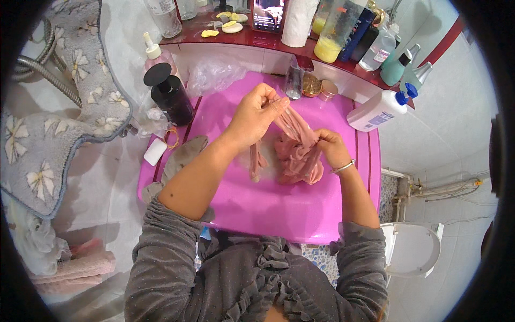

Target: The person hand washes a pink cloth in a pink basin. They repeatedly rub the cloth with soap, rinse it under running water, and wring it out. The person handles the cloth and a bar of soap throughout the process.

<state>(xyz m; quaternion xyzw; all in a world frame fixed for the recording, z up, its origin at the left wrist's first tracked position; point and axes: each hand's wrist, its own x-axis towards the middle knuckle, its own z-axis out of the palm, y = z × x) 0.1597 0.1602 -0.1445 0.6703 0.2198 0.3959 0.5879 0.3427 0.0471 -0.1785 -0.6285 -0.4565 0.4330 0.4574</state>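
A wet-looking pink cloth [297,155], perhaps a garment, is stretched between my two hands above a bright pink washbasin [281,219]. My left hand [261,106] pinches its upper end between thumb and fingers. Lower and to the right, my right hand [333,147] grips another part of the cloth. The bunched bulk hangs into the basin's bowl, and a narrow strip dangles on the left. Its underside is hidden. On the basin's left side lies a grey-brown cloth [183,159], partly covered by my left forearm.
A white soap bar [155,152] and a black pump bottle [173,96] stand at the basin's left. A white pump bottle [378,109] leans at right. Behind runs a dark red shelf [257,39] with several bottles and a phone [268,15]. A toilet [414,249] is at right.
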